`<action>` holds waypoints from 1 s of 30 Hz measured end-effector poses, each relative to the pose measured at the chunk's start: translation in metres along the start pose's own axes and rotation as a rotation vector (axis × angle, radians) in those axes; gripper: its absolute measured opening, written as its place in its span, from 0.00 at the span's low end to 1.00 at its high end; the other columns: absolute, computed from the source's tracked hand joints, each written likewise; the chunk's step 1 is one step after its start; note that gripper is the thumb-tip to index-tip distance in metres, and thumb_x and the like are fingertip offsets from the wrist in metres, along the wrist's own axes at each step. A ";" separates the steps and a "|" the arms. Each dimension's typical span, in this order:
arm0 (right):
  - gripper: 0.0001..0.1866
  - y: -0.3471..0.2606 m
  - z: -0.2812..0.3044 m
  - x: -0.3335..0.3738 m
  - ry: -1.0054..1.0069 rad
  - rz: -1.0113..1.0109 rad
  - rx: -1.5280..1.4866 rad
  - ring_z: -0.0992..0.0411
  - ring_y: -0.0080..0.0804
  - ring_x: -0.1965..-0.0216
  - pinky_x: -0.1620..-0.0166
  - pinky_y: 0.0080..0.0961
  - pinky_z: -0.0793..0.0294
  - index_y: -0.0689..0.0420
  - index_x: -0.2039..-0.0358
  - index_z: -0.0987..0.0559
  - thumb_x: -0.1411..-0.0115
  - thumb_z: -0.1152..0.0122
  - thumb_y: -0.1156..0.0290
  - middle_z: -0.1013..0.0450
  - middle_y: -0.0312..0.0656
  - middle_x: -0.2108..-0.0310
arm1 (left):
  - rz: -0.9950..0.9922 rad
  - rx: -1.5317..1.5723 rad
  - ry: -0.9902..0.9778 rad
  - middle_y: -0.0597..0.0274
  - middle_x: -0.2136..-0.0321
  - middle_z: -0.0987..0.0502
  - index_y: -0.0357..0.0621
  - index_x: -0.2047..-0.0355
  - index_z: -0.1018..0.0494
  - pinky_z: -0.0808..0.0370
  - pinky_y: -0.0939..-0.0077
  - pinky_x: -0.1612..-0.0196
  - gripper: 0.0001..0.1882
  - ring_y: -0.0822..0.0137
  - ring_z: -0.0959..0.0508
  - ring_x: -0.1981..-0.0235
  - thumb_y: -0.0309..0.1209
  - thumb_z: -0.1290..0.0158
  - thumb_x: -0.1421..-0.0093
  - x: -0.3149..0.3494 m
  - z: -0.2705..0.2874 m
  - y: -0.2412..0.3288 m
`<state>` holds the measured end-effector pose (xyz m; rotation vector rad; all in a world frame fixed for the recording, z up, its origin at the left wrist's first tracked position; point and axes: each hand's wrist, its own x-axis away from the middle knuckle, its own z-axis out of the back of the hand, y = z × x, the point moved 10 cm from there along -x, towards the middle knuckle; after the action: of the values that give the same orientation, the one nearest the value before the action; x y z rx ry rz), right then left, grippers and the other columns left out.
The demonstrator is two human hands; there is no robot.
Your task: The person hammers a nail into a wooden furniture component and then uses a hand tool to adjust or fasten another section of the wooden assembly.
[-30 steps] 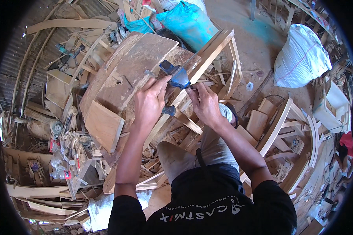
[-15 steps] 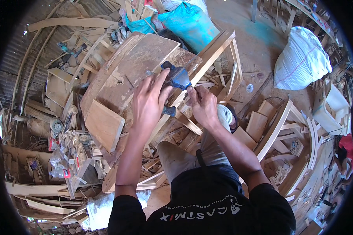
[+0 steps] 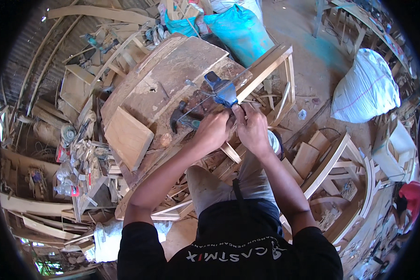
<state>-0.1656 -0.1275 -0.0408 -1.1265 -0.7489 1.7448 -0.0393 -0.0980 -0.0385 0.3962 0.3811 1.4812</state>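
A blue metal clamp-like tool [image 3: 225,92] sits at the edge of the worn wooden bench top [image 3: 182,65], its narrow end toward me. My right hand [image 3: 253,128] pinches that near end between thumb and fingers. Close beside it, my left hand [image 3: 213,131] is closed just below the tool; what its fingers grip is hidden. A hammer [image 3: 178,116] with a dark curved head lies on the bench left of my left hand. Farther left rests a thick slanted wooden board [image 3: 128,138].
Wooden frames [image 3: 331,163] stand at my right, and another frame [image 3: 284,60] is beyond the bench. A turquoise sack [image 3: 242,35] and a white sack [image 3: 366,86] stand farther off. Wood scraps crowd the left. A person in red [image 3: 409,203] is at the far right.
My left hand has left the blue tool's upper side and come down beside my right hand, uncovering the hammer. My right hand stays at the tool's near end. The whole view has shifted slightly.
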 end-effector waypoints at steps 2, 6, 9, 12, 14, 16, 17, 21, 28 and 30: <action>0.16 -0.014 -0.003 0.001 0.052 0.140 0.102 0.22 0.65 0.69 0.65 0.57 0.24 0.64 0.66 0.23 0.26 0.43 0.64 0.23 0.60 0.75 | -0.022 -0.009 0.039 0.30 0.67 0.20 0.32 0.60 0.21 0.23 0.41 0.56 0.08 0.32 0.18 0.60 0.24 0.48 0.35 0.001 0.001 -0.014; 0.16 0.004 -0.015 -0.001 0.042 0.098 0.120 0.24 0.66 0.72 0.66 0.58 0.26 0.65 0.67 0.23 0.26 0.44 0.64 0.24 0.60 0.75 | -0.116 0.002 0.048 0.33 0.72 0.20 0.34 0.61 0.20 0.21 0.44 0.63 0.08 0.33 0.17 0.68 0.23 0.48 0.36 -0.004 0.008 -0.010; 0.17 0.004 -0.026 0.002 0.004 0.042 0.003 0.24 0.65 0.73 0.68 0.57 0.28 0.65 0.67 0.23 0.25 0.45 0.64 0.25 0.61 0.76 | -0.162 -0.041 0.033 0.34 0.75 0.20 0.33 0.60 0.19 0.20 0.45 0.66 0.08 0.36 0.16 0.72 0.24 0.46 0.36 0.002 0.013 -0.018; 0.16 0.001 -0.028 0.003 0.010 0.044 -0.067 0.24 0.64 0.74 0.70 0.54 0.29 0.65 0.65 0.23 0.24 0.47 0.65 0.26 0.61 0.78 | -0.098 -0.132 -0.084 0.35 0.64 0.17 0.38 0.51 0.21 0.20 0.47 0.60 0.12 0.41 0.15 0.60 0.26 0.47 0.32 0.007 0.016 -0.020; 0.15 0.007 -0.020 0.008 -0.060 -0.032 -0.100 0.25 0.64 0.75 0.71 0.54 0.29 0.65 0.63 0.25 0.25 0.45 0.65 0.26 0.62 0.76 | -0.152 -0.148 -0.013 0.39 0.61 0.16 0.37 0.42 0.26 0.19 0.49 0.59 0.19 0.43 0.15 0.59 0.29 0.45 0.31 0.032 0.028 0.004; 0.17 0.007 0.004 0.025 0.055 -0.009 0.045 0.26 0.61 0.76 0.71 0.49 0.29 0.64 0.68 0.26 0.25 0.44 0.65 0.29 0.60 0.77 | -0.317 0.024 0.047 0.47 0.61 0.15 0.41 0.35 0.28 0.17 0.53 0.57 0.25 0.45 0.14 0.61 0.35 0.43 0.30 0.082 0.061 0.030; 0.10 0.020 -0.008 0.044 -0.055 0.117 0.219 0.25 0.56 0.71 0.68 0.47 0.27 0.60 0.64 0.24 0.31 0.39 0.66 0.26 0.55 0.71 | -0.384 0.099 0.118 0.48 0.62 0.16 0.43 0.41 0.23 0.16 0.60 0.56 0.18 0.52 0.13 0.61 0.34 0.42 0.29 0.092 0.098 0.050; 0.16 -0.065 -0.052 0.081 -0.248 0.727 0.131 0.24 0.45 0.53 0.52 0.42 0.22 0.57 0.51 0.20 0.35 0.34 0.63 0.23 0.48 0.48 | 0.214 0.311 0.488 0.57 0.72 0.17 0.33 0.60 0.21 0.18 0.74 0.62 0.15 0.71 0.14 0.66 0.37 0.44 0.26 0.057 0.187 -0.114; 0.30 -0.068 -0.104 0.048 -0.248 0.554 0.369 0.18 0.50 0.56 0.59 0.45 0.16 0.65 0.39 0.30 0.27 0.45 0.50 0.23 0.59 0.51 | 0.254 -0.268 0.353 0.33 0.60 0.16 0.33 0.51 0.20 0.20 0.47 0.50 0.25 0.32 0.17 0.55 0.44 0.34 0.36 -0.057 0.155 -0.287; 0.30 -0.055 -0.120 0.034 -0.497 0.403 0.412 0.18 0.50 0.68 0.69 0.45 0.19 0.65 0.39 0.31 0.25 0.47 0.50 0.22 0.56 0.62 | 0.305 -0.142 0.210 0.31 0.56 0.17 0.31 0.49 0.21 0.21 0.45 0.48 0.26 0.31 0.19 0.51 0.43 0.35 0.37 -0.066 0.133 -0.298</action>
<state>-0.0418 -0.0717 -0.0561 -0.5872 -0.4225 2.4325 0.2819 -0.1819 -0.0638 0.1902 0.3905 1.8445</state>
